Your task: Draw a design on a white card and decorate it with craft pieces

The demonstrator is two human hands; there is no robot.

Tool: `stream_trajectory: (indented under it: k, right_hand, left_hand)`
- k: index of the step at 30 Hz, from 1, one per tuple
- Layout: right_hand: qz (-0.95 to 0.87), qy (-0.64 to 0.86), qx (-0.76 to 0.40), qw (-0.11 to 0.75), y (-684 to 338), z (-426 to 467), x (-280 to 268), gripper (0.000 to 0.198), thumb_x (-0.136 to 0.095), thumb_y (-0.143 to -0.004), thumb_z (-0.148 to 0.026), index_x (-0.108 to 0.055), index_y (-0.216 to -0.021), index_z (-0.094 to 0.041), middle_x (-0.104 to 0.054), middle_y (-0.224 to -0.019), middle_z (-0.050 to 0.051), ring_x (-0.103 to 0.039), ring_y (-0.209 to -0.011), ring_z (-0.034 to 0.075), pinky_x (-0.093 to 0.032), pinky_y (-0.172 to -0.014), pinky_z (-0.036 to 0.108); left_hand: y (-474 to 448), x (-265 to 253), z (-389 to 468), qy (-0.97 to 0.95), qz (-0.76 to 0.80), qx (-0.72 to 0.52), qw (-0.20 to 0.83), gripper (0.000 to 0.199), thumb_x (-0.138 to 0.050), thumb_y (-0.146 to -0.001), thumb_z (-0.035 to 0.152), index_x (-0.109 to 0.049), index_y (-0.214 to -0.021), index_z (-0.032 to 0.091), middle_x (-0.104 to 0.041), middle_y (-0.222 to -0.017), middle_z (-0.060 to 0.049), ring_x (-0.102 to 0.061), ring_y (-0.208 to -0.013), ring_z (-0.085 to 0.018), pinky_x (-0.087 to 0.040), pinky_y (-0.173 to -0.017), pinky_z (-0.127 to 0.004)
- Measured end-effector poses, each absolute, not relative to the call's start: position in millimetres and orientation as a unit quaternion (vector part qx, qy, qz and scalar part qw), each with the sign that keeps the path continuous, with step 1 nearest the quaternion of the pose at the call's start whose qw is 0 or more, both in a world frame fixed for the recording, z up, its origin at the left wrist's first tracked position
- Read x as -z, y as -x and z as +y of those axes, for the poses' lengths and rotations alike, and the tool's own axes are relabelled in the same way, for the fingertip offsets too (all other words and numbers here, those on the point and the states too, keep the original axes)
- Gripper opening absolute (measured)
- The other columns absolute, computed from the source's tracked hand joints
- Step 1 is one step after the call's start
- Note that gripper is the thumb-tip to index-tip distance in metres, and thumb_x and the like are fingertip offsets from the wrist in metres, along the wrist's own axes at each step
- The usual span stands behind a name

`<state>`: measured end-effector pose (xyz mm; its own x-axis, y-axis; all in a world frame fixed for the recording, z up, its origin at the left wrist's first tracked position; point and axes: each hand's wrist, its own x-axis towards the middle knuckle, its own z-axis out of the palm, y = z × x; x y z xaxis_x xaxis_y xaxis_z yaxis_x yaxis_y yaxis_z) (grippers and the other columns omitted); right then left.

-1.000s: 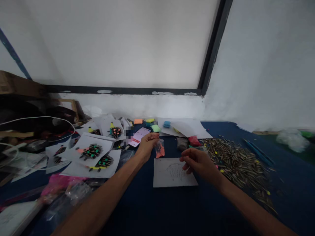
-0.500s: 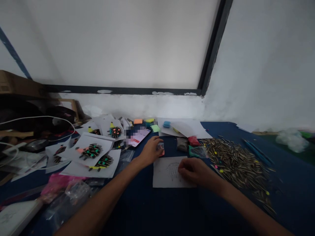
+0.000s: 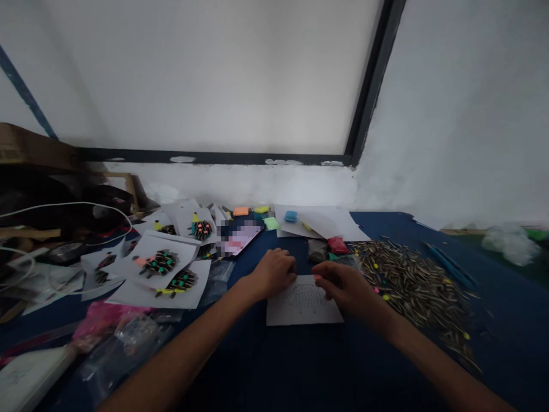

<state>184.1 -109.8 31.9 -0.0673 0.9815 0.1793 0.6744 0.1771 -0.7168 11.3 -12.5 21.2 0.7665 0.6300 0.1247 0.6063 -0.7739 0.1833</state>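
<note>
A white sheet of paper bearing a dotted drawing of a rounded animal lies in front of me on the dark blue table. My left hand is closed at the sheet's upper left corner, its fingers curled under; what they hold, if anything, is hidden. Over the upper right part of the sheet, my right hand pinches a small coral-coloured lump of modelling clay between thumb and fingers. Just beyond it lie a dark brown clay packet and a red packet.
To the right spreads a heap of striped seeds, with blue tweezers beyond. At left lie papers with seed-covered hedgehogs, a phone and plastic bags. Farther back sit blue and orange clay packets.
My left hand, which held a small clear packet with coral clay, has come down and closed at the paper's corner. My right hand has lifted slightly; the coral lump now shows at its fingertips.
</note>
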Motion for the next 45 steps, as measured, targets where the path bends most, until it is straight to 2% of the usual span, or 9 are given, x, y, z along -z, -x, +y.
stream_trajectory:
  k: [5,14,21,25,28,32,36,41,45]
  right_hand:
    - [-0.697,0.605,-0.226,0.311,-185.2,-109.5,-33.5,0.016,-0.054,-0.083,-0.031,-0.062,-0.083,-0.018,-0.066,-0.069,0.001,-0.063,-0.053,0.013,-0.045,-0.052,0.024]
    - [-0.74,0.62,-0.134,0.225,-178.6,-114.6,-38.2,0.015,-0.052,-0.081,-0.024,-0.067,-0.082,-0.02,-0.069,-0.075,0.003,-0.061,-0.063,0.015,-0.042,-0.057,0.025]
    - [-0.763,0.611,-0.11,0.178,-169.9,-121.4,-39.6,0.015,-0.05,-0.082,-0.02,-0.064,-0.077,-0.018,-0.067,-0.074,0.005,-0.06,-0.066,0.016,-0.039,-0.056,0.025]
    - [-0.758,0.61,-0.09,0.213,-171.9,-119.1,-37.5,0.018,-0.05,-0.085,-0.023,-0.065,-0.076,-0.019,-0.067,-0.073,0.004,-0.059,-0.063,0.015,-0.04,-0.057,0.026]
    - [-0.724,0.615,-0.123,0.285,-174.4,-116.5,-37.7,0.019,-0.053,-0.085,-0.03,-0.069,-0.084,-0.02,-0.069,-0.077,0.004,-0.059,-0.059,0.014,-0.041,-0.055,0.026]
    - [-0.693,0.609,-0.166,0.349,-174.1,-116.5,-43.0,0.019,-0.056,-0.084,-0.034,-0.07,-0.084,-0.021,-0.069,-0.072,0.001,-0.055,-0.053,0.011,-0.041,-0.049,0.023]
    - [-0.694,0.593,-0.132,0.387,-172.5,-118.7,-48.4,0.016,-0.059,-0.081,-0.032,-0.069,-0.076,-0.021,-0.07,-0.072,0.002,-0.057,-0.057,0.012,-0.043,-0.051,0.023]
    - [-0.674,0.597,-0.16,0.405,-173.1,-119.2,-48.6,0.017,-0.061,-0.08,-0.035,-0.07,-0.081,-0.021,-0.07,-0.071,0.003,-0.058,-0.057,0.014,-0.044,-0.048,0.024]
    - [-0.686,0.591,-0.141,0.4,-172.9,-119.2,-47.1,0.015,-0.059,-0.081,-0.032,-0.07,-0.082,-0.022,-0.069,-0.073,0.003,-0.059,-0.059,0.013,-0.044,-0.049,0.024]
  left_hand:
    - [-11.6,-27.0,-15.5,-0.935,0.34,-0.071,0.072,0.014,-0.054,-0.08,0.024,-0.066,-0.081,0.017,-0.067,-0.09,-0.006,-0.059,-0.09,-0.022,-0.04,-0.08,-0.034]
    - [-15.8,-36.1,-26.7,-0.935,0.343,-0.048,0.081,0.018,-0.051,-0.083,0.023,-0.067,-0.085,0.015,-0.07,-0.089,-0.008,-0.063,-0.091,-0.024,-0.038,-0.087,-0.038]
    - [-17.1,-28.7,-27.2,-0.931,0.341,-0.08,0.107,0.016,-0.052,-0.081,0.021,-0.067,-0.08,0.015,-0.069,-0.082,-0.008,-0.063,-0.083,-0.023,-0.04,-0.084,-0.037]
    - [-17.7,-28.4,-25.7,-0.915,0.332,-0.192,0.127,0.015,-0.052,-0.08,0.019,-0.067,-0.082,0.017,-0.069,-0.085,-0.006,-0.06,-0.086,-0.021,-0.04,-0.083,-0.034]
    - [-19.0,-31.4,-24.6,-0.878,0.309,-0.269,0.249,0.02,-0.05,-0.084,0.022,-0.069,-0.083,0.016,-0.068,-0.081,-0.004,-0.058,-0.075,-0.015,-0.041,-0.072,-0.026]
    - [-18.7,-37.0,-23.5,-0.812,0.245,-0.215,0.484,0.036,-0.048,-0.087,0.037,-0.069,-0.073,0.011,-0.062,-0.064,-0.003,-0.046,-0.052,-0.008,-0.034,-0.052,-0.021]
    - [-15.5,-40.4,-23.4,-0.72,0.21,-0.187,0.634,0.033,-0.06,-0.079,0.041,-0.069,-0.077,0.009,-0.063,-0.069,-0.003,-0.042,-0.05,-0.005,-0.031,-0.048,-0.02]
    - [-14.9,-38.1,-23.2,-0.625,0.228,-0.191,0.722,0.031,-0.076,-0.064,0.035,-0.069,-0.08,0.01,-0.057,-0.061,0.001,-0.042,-0.047,-0.004,-0.029,-0.046,-0.021]
    - [-15.5,-35.0,-21.9,-0.607,0.239,-0.187,0.734,0.03,-0.077,-0.063,0.035,-0.067,-0.073,0.009,-0.054,-0.055,0.002,-0.041,-0.045,-0.004,-0.027,-0.045,-0.021]
